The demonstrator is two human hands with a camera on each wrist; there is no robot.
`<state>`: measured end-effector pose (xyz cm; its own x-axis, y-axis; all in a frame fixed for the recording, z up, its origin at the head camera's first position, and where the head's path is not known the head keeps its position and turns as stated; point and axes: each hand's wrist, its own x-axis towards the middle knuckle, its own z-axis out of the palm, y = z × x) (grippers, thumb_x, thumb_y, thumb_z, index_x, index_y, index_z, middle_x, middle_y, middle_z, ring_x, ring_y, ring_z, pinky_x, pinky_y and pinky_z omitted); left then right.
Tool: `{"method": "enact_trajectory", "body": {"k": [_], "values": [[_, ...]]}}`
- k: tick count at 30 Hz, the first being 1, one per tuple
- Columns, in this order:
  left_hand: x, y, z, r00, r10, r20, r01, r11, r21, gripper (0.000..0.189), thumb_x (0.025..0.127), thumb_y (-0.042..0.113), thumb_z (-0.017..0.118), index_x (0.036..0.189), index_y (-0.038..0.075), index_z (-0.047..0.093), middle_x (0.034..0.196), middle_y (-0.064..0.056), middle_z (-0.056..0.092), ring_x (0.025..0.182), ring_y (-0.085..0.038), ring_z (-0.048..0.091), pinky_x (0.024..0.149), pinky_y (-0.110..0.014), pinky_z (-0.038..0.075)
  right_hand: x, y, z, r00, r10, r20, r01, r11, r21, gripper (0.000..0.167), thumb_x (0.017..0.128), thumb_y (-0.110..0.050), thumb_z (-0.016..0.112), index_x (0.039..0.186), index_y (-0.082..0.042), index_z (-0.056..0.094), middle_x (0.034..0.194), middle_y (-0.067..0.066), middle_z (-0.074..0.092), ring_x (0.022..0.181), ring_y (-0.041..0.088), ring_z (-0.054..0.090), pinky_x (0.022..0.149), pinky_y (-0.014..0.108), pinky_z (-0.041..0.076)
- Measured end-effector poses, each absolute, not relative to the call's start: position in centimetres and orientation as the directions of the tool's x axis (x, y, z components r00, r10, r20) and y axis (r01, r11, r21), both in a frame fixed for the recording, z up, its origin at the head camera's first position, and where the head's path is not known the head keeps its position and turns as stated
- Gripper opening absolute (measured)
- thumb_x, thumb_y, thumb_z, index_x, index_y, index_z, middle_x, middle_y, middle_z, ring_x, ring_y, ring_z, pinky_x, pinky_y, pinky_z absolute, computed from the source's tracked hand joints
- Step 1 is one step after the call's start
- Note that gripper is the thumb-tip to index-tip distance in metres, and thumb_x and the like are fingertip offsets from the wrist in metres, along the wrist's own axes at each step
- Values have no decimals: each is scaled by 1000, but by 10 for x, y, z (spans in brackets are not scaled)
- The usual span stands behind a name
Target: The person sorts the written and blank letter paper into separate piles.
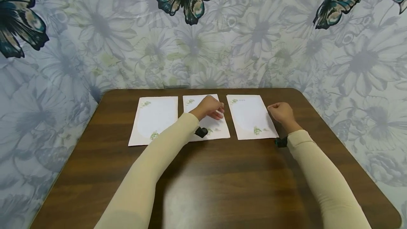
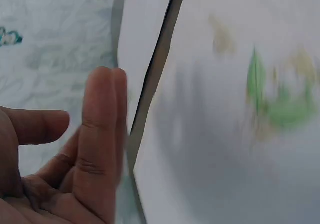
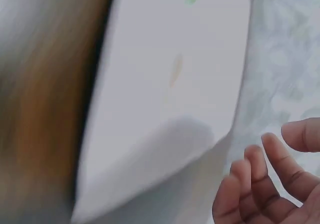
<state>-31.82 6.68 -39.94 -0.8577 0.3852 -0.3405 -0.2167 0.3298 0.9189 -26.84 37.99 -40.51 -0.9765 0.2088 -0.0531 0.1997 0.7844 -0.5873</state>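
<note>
Three white paper sheets with small green leafy prints lie in a row: the left sheet [image 1: 157,117], the middle sheet [image 1: 219,130] and the right sheet [image 1: 249,116]. My left hand [image 1: 210,107] hovers over the middle sheet and covers part of it. In the left wrist view its fingers [image 2: 99,119] are straight, the thumb stands apart, and nothing is held. Just past the outer edge of the right sheet is my right hand [image 1: 282,113]. Its fingers [image 3: 280,164] are loosely bent and empty in the right wrist view, with a gap to the paper there.
The brown wooden table [image 1: 216,183] has rounded far corners. Behind it rises a wall [image 1: 203,56] covered in pale flowers and dark butterflies. A small black device [image 1: 201,132] is worn at the left wrist, another dark device [image 1: 281,142] at the right.
</note>
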Motion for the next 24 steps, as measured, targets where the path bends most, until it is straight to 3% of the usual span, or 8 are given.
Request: {"method": "enact_trajectory", "body": {"k": [5,11,24], "values": [[-326,14,-383,-865,271,-423,-316,361,877,40,100,19,55,127,-10,59,120,-24,67,69,-22,72,64,-30,64,-281,332,-393,-988,52,-149,144,686,-713,45,102,-30,50,128,5,60,124,27,64,105,38,67,79,37,63],[-326,-39,-379,-848,227,-480,-384,362,850,44,101,21,52,133,-10,54,128,-26,62,73,-23,72,68,-30,64,-295,280,-395,-958,-107,-267,148,612,-777,45,101,-24,51,132,8,56,128,29,62,106,36,70,79,36,63],[-313,-96,-398,-826,250,-505,-394,384,835,44,103,27,49,124,-11,59,118,-26,67,89,-28,74,76,-31,64,-306,236,-406,-919,-187,-347,174,596,-784,45,104,-18,47,142,5,46,136,29,53,117,41,61,88,41,62]]}}
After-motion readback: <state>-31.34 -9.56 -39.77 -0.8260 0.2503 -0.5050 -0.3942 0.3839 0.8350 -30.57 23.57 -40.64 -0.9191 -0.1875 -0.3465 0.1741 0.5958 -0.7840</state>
